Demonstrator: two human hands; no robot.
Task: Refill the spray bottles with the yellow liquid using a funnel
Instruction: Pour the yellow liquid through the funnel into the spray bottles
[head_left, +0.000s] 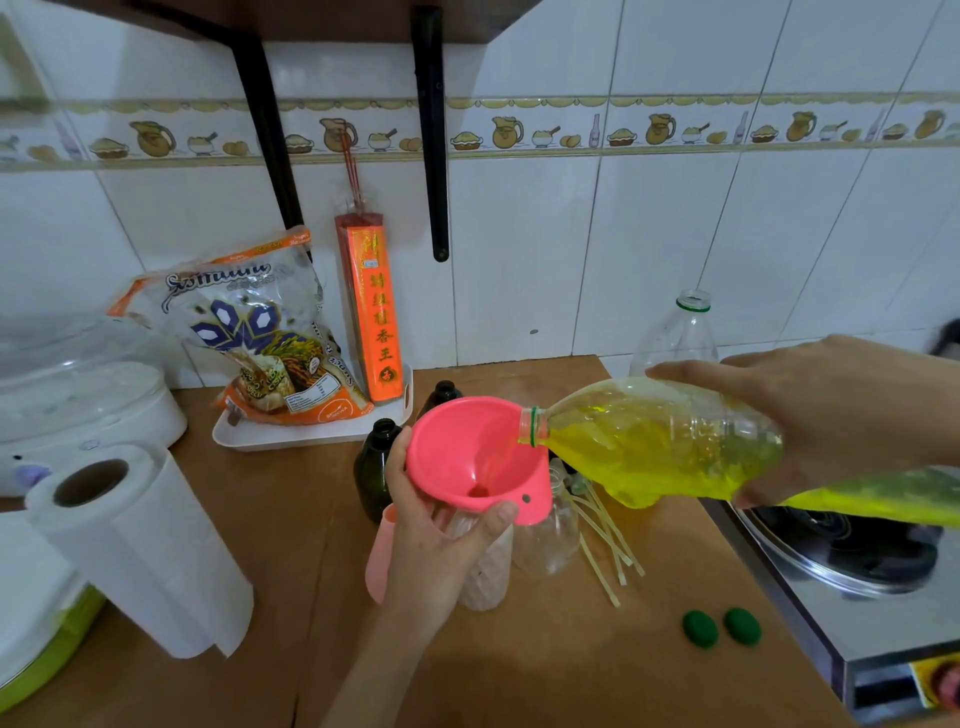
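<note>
White wall tiles with a jug-patterned border back a brown wooden counter (291, 519). Near its middle, a pink funnel (475, 457) sits in the mouth of a clear ribbed spray bottle (485, 566), tilted toward the right. The left hand (436, 540) curls round the funnel's neck and the bottle top, thumb pressed on the funnel's rim. The right hand (831, 415) grips a clear plastic bottle of yellow liquid (660, 441) tipped nearly level, its open mouth over the funnel bowl. Just beside the ribbed bottle stand another clear bottle (550, 535), a pink bottle (382, 551) and two dark green bottles (376, 462), with pale dip tubes (605, 540) lying on the wood. Two green caps (722, 627) lie nearer the front. An empty clear bottle (675, 332) stands by the wall, a gas stove (841, 551) on the right. To the left are a paper towel roll (140, 545), a white tray (311, 434) with a rice bag (260, 332) and an incense packet (371, 312).
</note>
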